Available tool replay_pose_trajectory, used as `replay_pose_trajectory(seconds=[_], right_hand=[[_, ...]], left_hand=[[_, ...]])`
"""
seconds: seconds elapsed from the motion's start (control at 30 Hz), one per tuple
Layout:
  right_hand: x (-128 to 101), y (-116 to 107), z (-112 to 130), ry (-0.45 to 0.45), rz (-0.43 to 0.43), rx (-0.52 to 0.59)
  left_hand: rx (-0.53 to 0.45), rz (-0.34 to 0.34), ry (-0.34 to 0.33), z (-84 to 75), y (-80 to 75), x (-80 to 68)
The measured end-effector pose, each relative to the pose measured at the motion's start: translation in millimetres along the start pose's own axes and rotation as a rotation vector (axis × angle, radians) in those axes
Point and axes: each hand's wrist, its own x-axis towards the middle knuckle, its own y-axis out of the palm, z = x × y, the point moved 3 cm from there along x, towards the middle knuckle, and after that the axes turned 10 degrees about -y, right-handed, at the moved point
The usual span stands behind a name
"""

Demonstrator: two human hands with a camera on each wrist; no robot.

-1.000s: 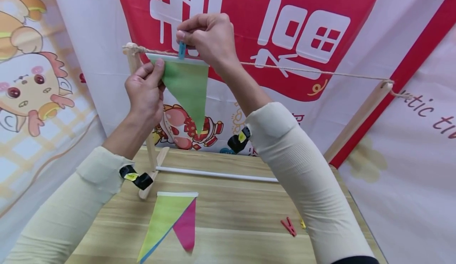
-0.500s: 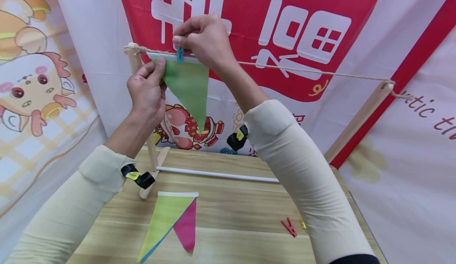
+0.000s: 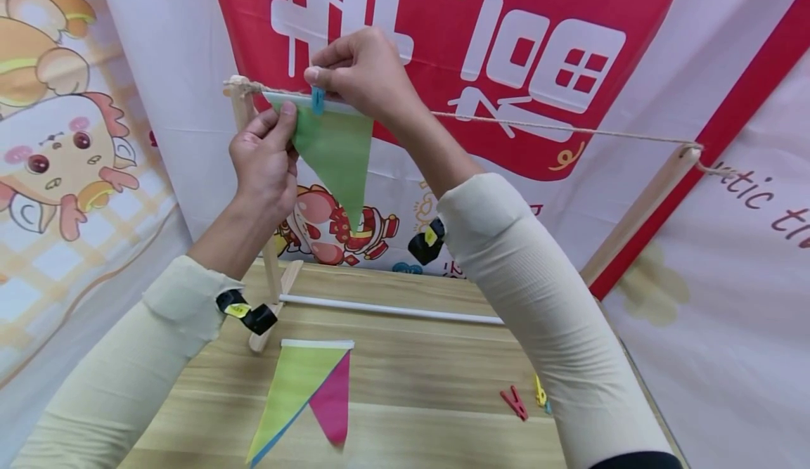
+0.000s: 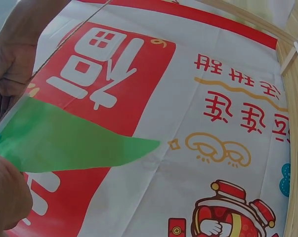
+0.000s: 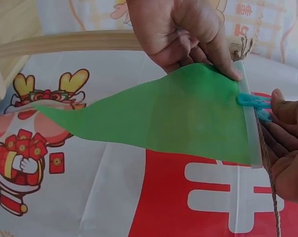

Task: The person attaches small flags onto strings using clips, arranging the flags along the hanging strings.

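Observation:
A green triangular pennant [image 3: 338,149] with a white top band hangs along the twine [image 3: 506,121] near its left end. My left hand [image 3: 264,156] pinches the pennant's upper left corner between thumb and fingers. With thumb and forefinger, my right hand [image 3: 370,72] pinches a blue clothespin [image 3: 318,100], whose jaws lie over the white band and the twine. In the right wrist view the clothespin [image 5: 253,101] straddles the band, and the left thumb presses the pennant [image 5: 188,113] beside it. The left wrist view shows the pennant's tip [image 4: 139,147] hanging loose.
Wooden posts [image 3: 658,202] hold the twine at both ends, and a white rod [image 3: 392,309] runs low between them. On the table [image 3: 443,370] lie a yellow pennant [image 3: 297,377], a pink pennant [image 3: 332,402], a red clothespin [image 3: 514,403] and a yellow clothespin [image 3: 540,390].
The right hand and blue clothespin have shifted slightly left and down onto the pennant's band. The left hand keeps its grip on the corner.

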Motion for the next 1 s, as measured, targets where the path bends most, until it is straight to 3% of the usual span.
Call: replay_pose_trajectory(seconds=[0.37,1.0], right_hand=[[0.2,-4.1,0.6,-0.007,0.033,-0.021],[-16.5,-20.6,-7.8,-0.041,-0.022,-0.002]], left_hand=[[-0.012,0.021,0.015,-0.1,2.6,-1.1],[0.033,0.051,0.009,4.7,-0.1,-4.9]])
